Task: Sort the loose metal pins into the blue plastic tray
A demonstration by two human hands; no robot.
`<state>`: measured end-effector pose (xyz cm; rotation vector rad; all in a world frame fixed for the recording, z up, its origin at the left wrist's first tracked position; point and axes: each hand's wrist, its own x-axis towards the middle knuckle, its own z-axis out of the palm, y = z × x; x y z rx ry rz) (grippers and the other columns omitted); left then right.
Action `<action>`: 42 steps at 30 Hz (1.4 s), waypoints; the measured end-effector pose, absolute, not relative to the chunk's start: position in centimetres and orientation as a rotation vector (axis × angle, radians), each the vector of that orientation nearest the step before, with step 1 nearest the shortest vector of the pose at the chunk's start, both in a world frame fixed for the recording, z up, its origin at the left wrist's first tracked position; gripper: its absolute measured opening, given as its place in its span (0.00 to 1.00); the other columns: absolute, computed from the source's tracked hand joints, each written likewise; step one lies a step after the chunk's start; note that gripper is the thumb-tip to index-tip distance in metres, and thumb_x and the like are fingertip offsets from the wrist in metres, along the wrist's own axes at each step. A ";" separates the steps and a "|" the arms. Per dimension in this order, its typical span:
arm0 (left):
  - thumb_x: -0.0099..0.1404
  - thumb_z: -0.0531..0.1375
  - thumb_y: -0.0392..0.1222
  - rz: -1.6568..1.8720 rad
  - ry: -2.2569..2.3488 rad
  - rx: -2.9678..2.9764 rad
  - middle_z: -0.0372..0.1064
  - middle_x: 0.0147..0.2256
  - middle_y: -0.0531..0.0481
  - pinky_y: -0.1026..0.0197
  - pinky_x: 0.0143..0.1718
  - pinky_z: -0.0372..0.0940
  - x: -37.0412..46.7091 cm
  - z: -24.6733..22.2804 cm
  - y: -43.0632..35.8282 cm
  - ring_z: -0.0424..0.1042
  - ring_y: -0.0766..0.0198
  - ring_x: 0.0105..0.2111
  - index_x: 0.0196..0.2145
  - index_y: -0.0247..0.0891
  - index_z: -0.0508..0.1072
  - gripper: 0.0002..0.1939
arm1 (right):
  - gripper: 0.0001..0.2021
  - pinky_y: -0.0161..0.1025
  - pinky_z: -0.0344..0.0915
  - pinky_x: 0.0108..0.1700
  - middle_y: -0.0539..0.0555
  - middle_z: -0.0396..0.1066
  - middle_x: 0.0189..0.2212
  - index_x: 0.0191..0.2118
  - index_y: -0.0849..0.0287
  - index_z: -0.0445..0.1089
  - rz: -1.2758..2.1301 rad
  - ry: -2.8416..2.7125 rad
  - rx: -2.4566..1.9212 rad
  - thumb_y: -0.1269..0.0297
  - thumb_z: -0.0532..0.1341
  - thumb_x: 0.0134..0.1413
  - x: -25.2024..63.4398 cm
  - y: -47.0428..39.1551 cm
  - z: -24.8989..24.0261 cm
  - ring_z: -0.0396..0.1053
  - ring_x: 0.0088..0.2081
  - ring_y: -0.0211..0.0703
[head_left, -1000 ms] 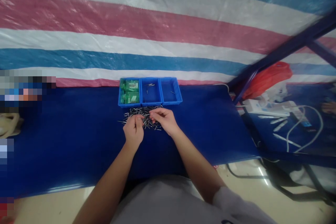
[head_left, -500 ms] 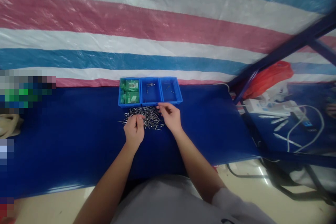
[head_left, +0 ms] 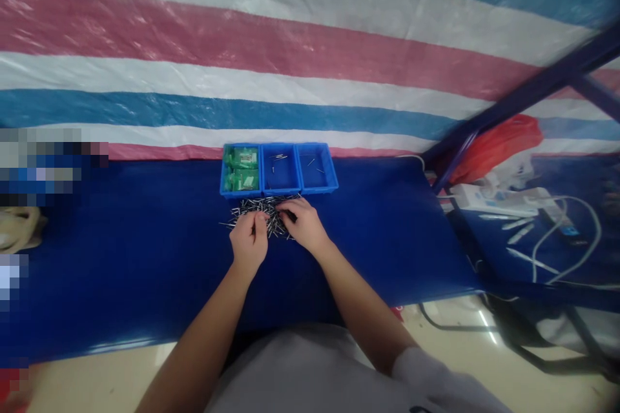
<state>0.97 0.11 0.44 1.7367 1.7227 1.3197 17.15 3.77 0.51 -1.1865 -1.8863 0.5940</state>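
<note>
Fingers [head_left: 261, 218] of both hands pinch small metal pins [head_left: 259, 208] — three-compartment blue tray [head_left: 278, 190] holds green packets, few pins

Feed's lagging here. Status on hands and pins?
Left hand and right hand both on the pin pile, fingers curled. Blue tray just behind. Nothing blocking.

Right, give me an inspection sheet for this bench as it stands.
Surface: dark blue table, bare around the work.
Job's things: pile of small metal pins in front of three blue bins; left bin holds green packs, the other two a few loose pins.
Clutter: red bag at the right.
Grippers: left hand pinched at the pile's near edge; right hand resting on the pile.
Cables: white power strip and white cable, right side.
Surroundings: striped tarp behind.
</note>
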 end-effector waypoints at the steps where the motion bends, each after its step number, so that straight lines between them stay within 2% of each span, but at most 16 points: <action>1: 0.71 0.51 0.46 1.320 1.724 1.736 0.72 0.26 0.52 0.64 0.35 0.64 1.0 0.4 0.1 0.72 0.66 0.29 0.36 0.40 0.75 0.15 | 0.12 0.46 0.70 0.50 0.55 0.78 0.39 0.41 0.56 0.77 0.592 -1.883 -1.183 0.76 0.59 0.56 17.1 3.8 0.5 0.72 0.44 0.48; 15: 0.71 0.51 0.46 1.319 1.729 1.744 0.72 0.26 0.52 0.64 0.35 0.64 1.0 0.3 0.2 0.72 0.66 0.29 0.36 0.40 0.76 0.15 | 0.14 0.43 0.72 0.47 0.55 0.77 0.39 0.41 0.55 0.77 0.642 -1.790 -1.192 0.75 0.56 0.56 17.0 3.6 0.7 0.75 0.41 0.45; 20: 0.71 0.51 0.47 1.312 1.737 1.753 0.72 0.25 0.52 0.64 0.34 0.64 1.0 0.2 0.2 0.72 0.66 0.29 0.36 0.40 0.76 0.15 | 0.14 0.40 0.72 0.42 0.53 0.76 0.35 0.42 0.55 0.77 0.666 -1.706 -1.202 0.74 0.57 0.54 17.0 3.5 1.0 0.73 0.35 0.42; 23: 0.71 0.51 0.47 1.310 1.737 1.751 0.72 0.26 0.52 0.64 0.34 0.64 1.0 0.2 0.2 0.72 0.66 0.29 0.36 0.40 0.76 0.16 | 0.13 0.40 0.73 0.40 0.54 0.76 0.36 0.41 0.55 0.77 0.680 -1.690 -1.203 0.73 0.58 0.53 17.0 3.6 0.9 0.73 0.34 0.41; 42: 0.71 0.52 0.45 1.321 1.730 1.748 0.72 0.26 0.52 0.64 0.35 0.64 1.0 0.4 0.2 0.72 0.66 0.29 0.35 0.40 0.76 0.14 | 0.15 0.39 0.74 0.41 0.55 0.76 0.40 0.40 0.56 0.77 0.695 -1.713 -1.197 0.76 0.58 0.49 16.9 3.6 0.7 0.73 0.34 0.40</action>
